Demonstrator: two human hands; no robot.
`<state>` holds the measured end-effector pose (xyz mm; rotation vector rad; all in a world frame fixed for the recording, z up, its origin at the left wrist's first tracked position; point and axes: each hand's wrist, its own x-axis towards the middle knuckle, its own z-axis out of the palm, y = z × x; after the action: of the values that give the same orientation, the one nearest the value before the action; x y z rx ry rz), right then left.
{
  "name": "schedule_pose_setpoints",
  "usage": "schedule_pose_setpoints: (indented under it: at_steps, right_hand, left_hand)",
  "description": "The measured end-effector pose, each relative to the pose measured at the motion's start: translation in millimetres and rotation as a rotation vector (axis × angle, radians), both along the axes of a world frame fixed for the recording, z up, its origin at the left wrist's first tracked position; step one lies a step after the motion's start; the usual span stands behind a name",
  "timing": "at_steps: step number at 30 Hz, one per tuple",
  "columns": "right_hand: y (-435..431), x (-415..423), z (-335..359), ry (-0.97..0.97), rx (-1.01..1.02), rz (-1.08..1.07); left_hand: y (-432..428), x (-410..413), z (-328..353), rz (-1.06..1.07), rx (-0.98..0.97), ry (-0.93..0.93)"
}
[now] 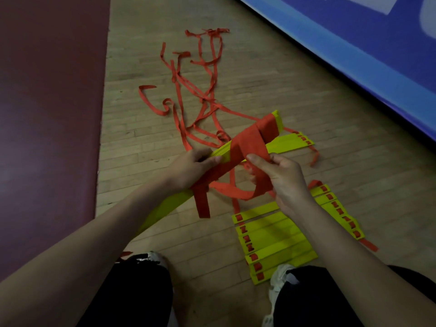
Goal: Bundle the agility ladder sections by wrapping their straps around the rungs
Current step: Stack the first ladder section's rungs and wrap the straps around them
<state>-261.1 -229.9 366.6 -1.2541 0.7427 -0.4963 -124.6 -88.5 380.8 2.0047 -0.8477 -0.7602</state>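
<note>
Left hand (193, 168) grips the stacked rungs (165, 207) while right hand (283, 175), just beside, pinches their red strap (258, 152).

We count two hands, left hand (188, 168) and right hand (280, 175); one bundle of yellow rungs (165, 206) at centre; about seven flat rungs (271, 239) at five o'clock; two shoes (153, 257) at six o'clock. The red straps (179, 107) at twelve o'clock are too tangled to count.

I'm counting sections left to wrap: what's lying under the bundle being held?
Under the bundle, flat yellow rungs joined by red straps lie on the wood floor. The right hand and forearm cover some rungs, so the count is unclear.
</note>
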Motion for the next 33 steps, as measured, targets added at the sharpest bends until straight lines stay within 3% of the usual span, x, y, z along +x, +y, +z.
schedule_pose_setpoints:
  at_steps: [5,10,18,22,24,33]
  right_hand:
    - [7,-3,7,0.007,-0.012,-0.046]
    - [15,-4,11,-0.069,-0.045,-0.075]
    - [13,-10,21,-0.339,0.036,0.192]
    - [16,-11,27,-0.347,0.097,0.255]
    - [15,-12,27,-0.291,0.090,0.185]
    - [7,-2,19,-0.077,0.019,-0.045]
  left_hand:
    - [0,-2,9,0.009,-0.097,0.301]
    - [3,-3,24,-0.060,-0.172,0.421]
    - [8,-9,31,-0.251,-0.134,0.711]
    - [7,-12,30,-0.267,-0.035,0.814]
    - [5,-12,25,-0.261,-0.003,0.740]
    - [-7,-25,6,-0.269,-0.060,-0.097]
